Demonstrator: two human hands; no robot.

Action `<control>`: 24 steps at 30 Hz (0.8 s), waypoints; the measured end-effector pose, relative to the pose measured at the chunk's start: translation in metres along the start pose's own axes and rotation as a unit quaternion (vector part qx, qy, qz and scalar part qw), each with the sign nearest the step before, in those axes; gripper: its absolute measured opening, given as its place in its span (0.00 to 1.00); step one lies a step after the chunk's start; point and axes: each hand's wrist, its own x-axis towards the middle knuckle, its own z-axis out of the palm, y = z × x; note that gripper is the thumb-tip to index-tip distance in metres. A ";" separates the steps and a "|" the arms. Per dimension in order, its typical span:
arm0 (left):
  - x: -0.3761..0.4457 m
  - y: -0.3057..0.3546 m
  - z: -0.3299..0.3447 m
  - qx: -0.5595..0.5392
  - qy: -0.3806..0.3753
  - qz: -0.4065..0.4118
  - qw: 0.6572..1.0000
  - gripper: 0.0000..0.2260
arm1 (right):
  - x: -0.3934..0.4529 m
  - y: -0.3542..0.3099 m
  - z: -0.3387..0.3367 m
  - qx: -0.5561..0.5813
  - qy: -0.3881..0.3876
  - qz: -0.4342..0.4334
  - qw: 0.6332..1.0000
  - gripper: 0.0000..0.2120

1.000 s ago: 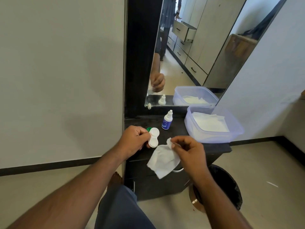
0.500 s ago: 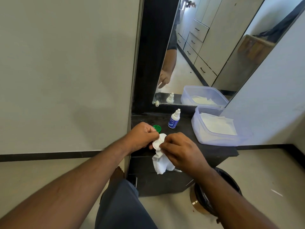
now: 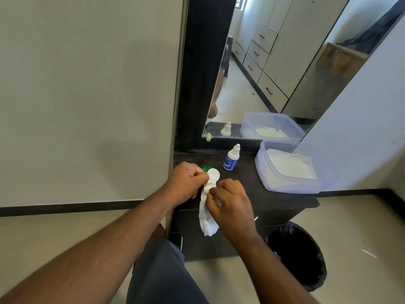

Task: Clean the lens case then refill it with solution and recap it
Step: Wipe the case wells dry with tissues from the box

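My left hand (image 3: 186, 183) grips the white lens case (image 3: 213, 177) above the front left of the dark counter (image 3: 274, 200). One round well of the case shows past my knuckles. A green cap (image 3: 205, 168) lies on the counter just behind my left hand. My right hand (image 3: 231, 201) pinches a white tissue (image 3: 206, 218) and presses it against the near end of the case; the rest of the tissue hangs down below. The small solution bottle (image 3: 231, 159), white with a blue label, stands upright farther back, capped.
A clear plastic tub (image 3: 291, 186) with folded white tissues sits on the right of the counter. A mirror (image 3: 274, 69) rises behind it. A black-lined bin (image 3: 298, 255) stands on the floor at lower right. My knee (image 3: 162, 273) is below the counter's front.
My right hand brought the tissue from hanging free up onto the case. It now presses the tissue against the near well. My left hand has kept hold of the case.
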 end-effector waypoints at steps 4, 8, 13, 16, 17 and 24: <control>0.000 0.001 -0.002 -0.017 0.001 -0.003 1.000 0.16 | 0.001 -0.008 0.006 0.018 0.016 0.076 0.997 0.06; 0.000 0.000 -0.002 -0.022 0.002 -0.003 1.000 0.17 | 0.003 -0.010 0.008 0.025 0.023 0.142 0.989 0.03; -0.001 -0.001 -0.001 -0.019 -0.002 0.015 1.000 0.16 | 0.012 -0.016 0.006 0.113 0.063 0.249 0.960 0.02; -0.003 -0.003 0.001 0.008 -0.014 0.048 0.999 0.15 | 0.019 -0.019 0.005 0.187 0.082 0.345 0.916 0.06; -0.003 -0.004 0.002 0.016 -0.011 0.055 0.998 0.15 | 0.021 -0.019 0.006 0.203 0.079 0.363 0.906 0.07; -0.002 -0.004 0.002 0.013 0.012 0.021 1.000 0.16 | 0.017 -0.018 0.013 0.156 0.044 0.338 0.927 0.03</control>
